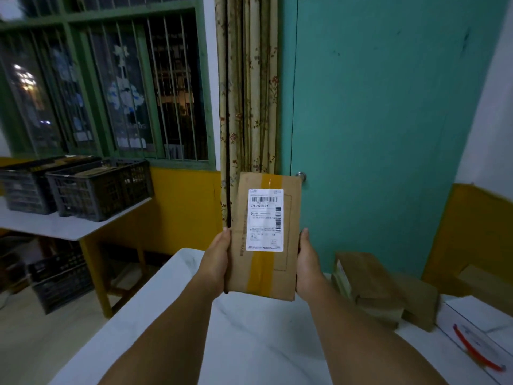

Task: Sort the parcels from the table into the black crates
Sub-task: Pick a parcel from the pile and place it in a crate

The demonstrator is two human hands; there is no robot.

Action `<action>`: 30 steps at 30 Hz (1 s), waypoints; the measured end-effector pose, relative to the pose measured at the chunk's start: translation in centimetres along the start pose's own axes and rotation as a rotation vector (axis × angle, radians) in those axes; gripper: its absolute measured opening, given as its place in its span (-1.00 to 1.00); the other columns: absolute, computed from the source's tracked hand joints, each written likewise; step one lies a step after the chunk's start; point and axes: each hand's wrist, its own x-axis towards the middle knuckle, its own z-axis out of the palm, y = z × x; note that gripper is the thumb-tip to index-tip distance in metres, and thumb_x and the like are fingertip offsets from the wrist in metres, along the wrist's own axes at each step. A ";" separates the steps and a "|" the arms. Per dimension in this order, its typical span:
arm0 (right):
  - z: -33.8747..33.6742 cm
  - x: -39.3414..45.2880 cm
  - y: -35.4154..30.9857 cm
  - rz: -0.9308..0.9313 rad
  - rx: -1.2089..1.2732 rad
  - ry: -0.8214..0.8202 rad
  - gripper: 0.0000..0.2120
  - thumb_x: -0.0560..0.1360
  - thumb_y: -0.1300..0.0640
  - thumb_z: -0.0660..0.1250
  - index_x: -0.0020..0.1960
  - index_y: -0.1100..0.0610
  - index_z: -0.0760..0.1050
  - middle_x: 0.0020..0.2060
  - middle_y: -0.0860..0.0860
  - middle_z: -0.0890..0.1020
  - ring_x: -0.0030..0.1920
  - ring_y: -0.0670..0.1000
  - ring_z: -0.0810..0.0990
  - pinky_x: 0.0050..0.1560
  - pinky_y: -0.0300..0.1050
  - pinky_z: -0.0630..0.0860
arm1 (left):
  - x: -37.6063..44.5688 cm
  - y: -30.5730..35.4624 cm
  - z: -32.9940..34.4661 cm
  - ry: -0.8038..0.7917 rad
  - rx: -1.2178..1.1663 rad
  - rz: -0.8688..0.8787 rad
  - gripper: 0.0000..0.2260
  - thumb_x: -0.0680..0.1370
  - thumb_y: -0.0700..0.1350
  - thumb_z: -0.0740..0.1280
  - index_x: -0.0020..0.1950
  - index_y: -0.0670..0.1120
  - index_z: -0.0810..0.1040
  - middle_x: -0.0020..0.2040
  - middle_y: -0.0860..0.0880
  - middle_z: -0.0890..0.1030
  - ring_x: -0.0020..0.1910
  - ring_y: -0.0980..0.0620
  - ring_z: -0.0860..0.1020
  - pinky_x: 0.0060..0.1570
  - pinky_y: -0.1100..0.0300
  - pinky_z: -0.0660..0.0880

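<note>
Centre frame: left hand and right hand grip upright parcel by its sides; black crates left.

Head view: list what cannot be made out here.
- Fingers of the left hand and right hand: behind the held parcel.
- Shipping label small print: too small.
- Black crates contents: blurred, dim.
- White box: cut off by the right edge.

Both bare forearms are reaching forward side by side. The left hand is clasping the parcel along its left edge, the right hand along its right edge, thumbs pointing up.
</note>
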 end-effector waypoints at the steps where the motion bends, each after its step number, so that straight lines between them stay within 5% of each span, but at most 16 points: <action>1: 0.2 0.1 0.2 0.013 0.032 -0.028 -0.46 0.56 -0.39 0.03 0.01 -0.08 0.65 0.01 0.09 0.71 0.09 0.15 0.65 0.26 0.21 0.51 | 0.0 0.0 -0.2 -0.007 0.004 -0.005 -0.59 0.62 0.29 0.06 0.26 0.15 0.55 0.05 -0.03 0.69 0.10 -0.08 0.63 0.16 -0.17 0.53; 5: 1.1 0.3 1.1 0.041 0.039 -0.091 -0.44 0.53 -0.43 0.02 0.16 -0.11 0.61 0.13 0.10 0.68 0.18 0.18 0.60 0.33 0.26 0.44 | -1.0 0.2 -0.8 -0.021 0.013 -0.118 -0.52 0.56 0.38 0.01 0.23 0.17 0.53 0.09 -0.02 0.64 0.07 -0.08 0.58 0.05 -0.10 0.51; 8: 2.3 0.4 1.2 0.058 0.013 -0.157 -0.41 0.53 -0.41 0.03 0.29 -0.08 0.55 0.15 0.09 0.66 0.20 0.18 0.59 0.34 0.27 0.42 | -1.3 0.3 -2.0 0.001 0.039 -0.159 -0.57 0.53 0.42 0.04 0.17 0.24 0.49 0.13 -0.01 0.59 0.17 -0.16 0.53 0.23 -0.26 0.41; 11: 4.2 0.5 1.9 0.073 0.006 -0.230 -0.43 0.53 -0.40 0.04 0.29 -0.09 0.53 0.11 0.07 0.67 0.18 0.15 0.60 0.32 0.23 0.45 | -1.6 0.6 -4.0 0.016 0.084 -0.117 -0.58 0.45 0.48 0.11 0.17 0.32 0.47 0.23 0.02 0.58 0.24 -0.16 0.52 0.30 -0.34 0.36; 14: 6.5 0.8 3.6 0.127 0.021 -0.294 -0.48 0.49 -0.42 0.08 0.19 -0.14 0.57 0.10 0.08 0.69 0.15 0.14 0.61 0.32 0.23 0.45 | -1.9 0.0 -7.0 0.046 0.124 -0.071 -0.36 0.30 0.58 0.22 0.33 0.39 0.38 0.25 0.08 0.58 0.23 -0.13 0.54 0.26 -0.33 0.40; 19: 12.0 0.4 7.4 0.213 -0.023 -0.392 -0.49 0.58 -0.33 0.08 0.14 -0.05 0.66 0.00 0.07 0.73 0.06 0.16 0.70 0.24 0.25 0.53 | -3.0 -1.8 -13.4 0.155 0.067 0.012 -0.55 0.54 0.27 0.27 0.42 0.26 0.37 0.16 0.08 0.67 0.16 -0.08 0.63 0.19 -0.23 0.51; 24: 20.0 -0.6 10.7 0.232 -0.040 -0.438 -0.48 0.61 -0.30 0.04 0.12 -0.03 0.67 -0.03 0.06 0.74 0.01 0.15 0.71 0.19 0.24 0.57 | -3.3 -1.4 -20.6 0.288 0.051 0.053 -0.67 0.59 0.16 0.24 0.36 0.23 0.42 0.06 0.10 0.69 0.01 0.03 0.66 -0.21 0.15 0.55; 30: 35.1 -2.6 14.2 0.209 -0.010 -0.517 -0.30 0.37 -0.49 0.22 0.33 -0.07 0.54 0.12 0.07 0.69 0.15 0.17 0.64 0.20 0.23 0.54 | -2.9 2.3 -34.4 0.400 -0.001 0.074 -0.56 0.59 0.33 0.06 0.28 0.17 0.54 0.07 0.06 0.70 0.09 -0.05 0.66 0.08 -0.04 0.54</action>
